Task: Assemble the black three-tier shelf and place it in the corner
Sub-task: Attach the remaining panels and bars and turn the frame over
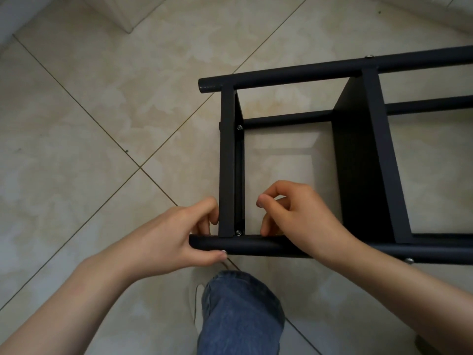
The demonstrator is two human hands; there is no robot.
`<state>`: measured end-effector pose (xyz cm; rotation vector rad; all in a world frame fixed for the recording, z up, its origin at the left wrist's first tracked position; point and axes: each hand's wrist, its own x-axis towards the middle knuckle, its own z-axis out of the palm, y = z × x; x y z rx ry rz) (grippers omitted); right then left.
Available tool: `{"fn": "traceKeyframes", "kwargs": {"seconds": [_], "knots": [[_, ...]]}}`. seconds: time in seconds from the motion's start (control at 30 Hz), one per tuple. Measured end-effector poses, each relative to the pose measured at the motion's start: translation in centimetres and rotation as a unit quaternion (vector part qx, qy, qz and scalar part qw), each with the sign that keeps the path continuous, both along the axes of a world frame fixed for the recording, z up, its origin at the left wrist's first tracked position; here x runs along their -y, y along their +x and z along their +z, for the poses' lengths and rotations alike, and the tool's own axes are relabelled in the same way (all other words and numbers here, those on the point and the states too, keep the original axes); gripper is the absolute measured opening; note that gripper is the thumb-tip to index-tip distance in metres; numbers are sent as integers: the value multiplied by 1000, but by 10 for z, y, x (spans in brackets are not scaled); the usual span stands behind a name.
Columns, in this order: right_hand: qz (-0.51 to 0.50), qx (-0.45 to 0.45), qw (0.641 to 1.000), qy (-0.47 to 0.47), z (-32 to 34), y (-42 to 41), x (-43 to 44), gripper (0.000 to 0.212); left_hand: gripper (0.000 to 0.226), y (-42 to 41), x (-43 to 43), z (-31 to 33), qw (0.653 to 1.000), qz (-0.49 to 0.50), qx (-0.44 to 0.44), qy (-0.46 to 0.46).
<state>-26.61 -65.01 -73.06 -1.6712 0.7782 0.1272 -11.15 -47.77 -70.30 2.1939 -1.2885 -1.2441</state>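
Down on the tiled floor (89,149), the black shelf (363,162) lies on its side just ahead of a jeans-clad knee (240,311), not stood up yet. Furthest left, the left hand (176,234) wraps the butt end of the near pole (256,248), thumb underneath right by a screw (224,251). Looks like it's steadying the frame so that joint can be worked. Next over, the end panel (226,162) stands on edge between the near pole and the far pole (307,73). The right hand (299,221) sits on the same near pole just past that panel, fingers curled up; can't tell if it's pinching anything. The long axis runs left to right, pole ends pointing left, the rest going off the right edge.
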Motion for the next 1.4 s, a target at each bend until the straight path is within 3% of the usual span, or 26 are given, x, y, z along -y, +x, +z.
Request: {"fn": "traceKeyframes", "kwargs": {"seconds": [0.2,0.27,0.37,0.5,0.7,0.87,0.93,1.13,1.4], "knots": [[17,-3,1000,-24,-2,-3,-5,17,44,-5,-3,-2,1000,-19,17,9],[30,-6,998,-49,-3,-3,-6,18,46,-4,-4,-1,996,-48,73,11],[41,-12,997,-65,-3,-3,-6,18,46,-4,-3,0,975,-105,189,-59],[68,-27,994,-76,-5,-3,-4,19,61,-2,4,-1,951,-126,258,-115],[79,-37,994,-72,-6,-2,-2,20,98,-1,6,-1,952,-131,248,-120],[90,-40,992,-79,-5,-1,-3,20,99,-2,5,0,957,-133,220,-131],[94,-54,993,-42,-4,1,0,19,97,-1,3,-2,966,-115,184,-138],[75,-124,966,214,0,8,16,16,86,0,-2,-12,965,-102,154,-185],[139,-145,943,263,-12,21,18,10,83,7,3,-21,950,-133,154,-235]]}}
